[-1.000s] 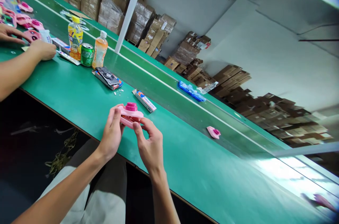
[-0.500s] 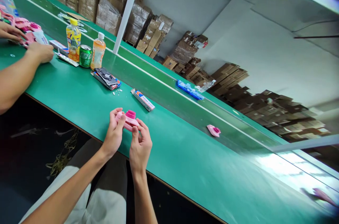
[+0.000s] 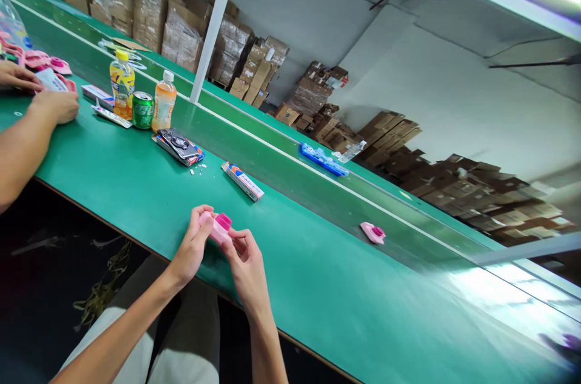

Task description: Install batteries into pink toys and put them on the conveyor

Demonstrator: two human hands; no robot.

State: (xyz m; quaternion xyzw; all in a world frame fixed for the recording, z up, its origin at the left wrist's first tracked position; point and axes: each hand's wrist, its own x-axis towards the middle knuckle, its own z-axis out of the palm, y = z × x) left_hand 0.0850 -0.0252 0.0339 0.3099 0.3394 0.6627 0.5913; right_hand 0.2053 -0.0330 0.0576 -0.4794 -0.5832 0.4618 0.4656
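Head view, pink part (image 3: 216,231), green table (image 3: 318,269), cartons (image 3: 481,198)

pink plastic pc (image 3: 215,232) | dk-pink knob (image 3: 224,221) on top | tilted | held btwn both hands (image 3: 190,253) (image 3: 247,263)

Held piece (image 3: 218,230) partly hidden; co-worker's arm (image 3: 22,149) cropped.

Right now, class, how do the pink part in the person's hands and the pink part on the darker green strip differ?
The held pink part is between the left hand and right hand; the loose pink part is untouched.
The held pink part is up off the worktop; the loose pink part lies on the darker green strip.
Both have a pale pink body with a deeper pink knob.
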